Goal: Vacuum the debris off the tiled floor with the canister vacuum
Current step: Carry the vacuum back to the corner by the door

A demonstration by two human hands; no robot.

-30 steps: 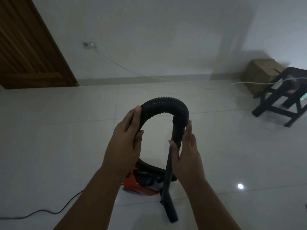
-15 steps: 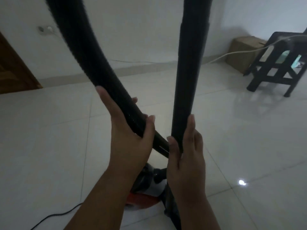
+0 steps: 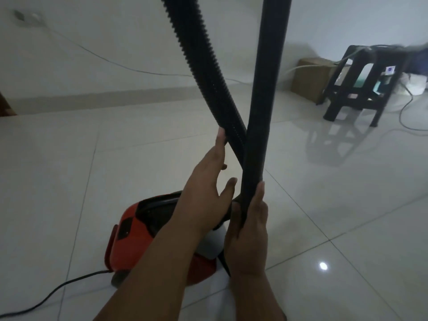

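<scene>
A red and black canister vacuum [image 3: 139, 232] sits on the glossy tiled floor [image 3: 324, 205], just below my hands. Its ribbed black hose [image 3: 203, 66] and rigid black wand [image 3: 268, 77] rise out of the top of the view and cross in front of me. My left hand [image 3: 203, 193] lies with straight fingers along the left side of the hose, thumb spread apart. My right hand [image 3: 247, 237] grips the lower part of the wand. The wand's lower end is hidden behind my right hand. No debris shows on the tiles.
The vacuum's black power cord [image 3: 46, 295] trails off to the lower left. A black stool [image 3: 361, 84], a cardboard box [image 3: 310, 77] and loose cables stand at the far right by the wall. A thin white cable runs from a wall socket [image 3: 27, 17].
The hose and wand now stand closer and cross each other. My view has dropped, showing more of the red canister. My left thumb has come off the hose.
</scene>
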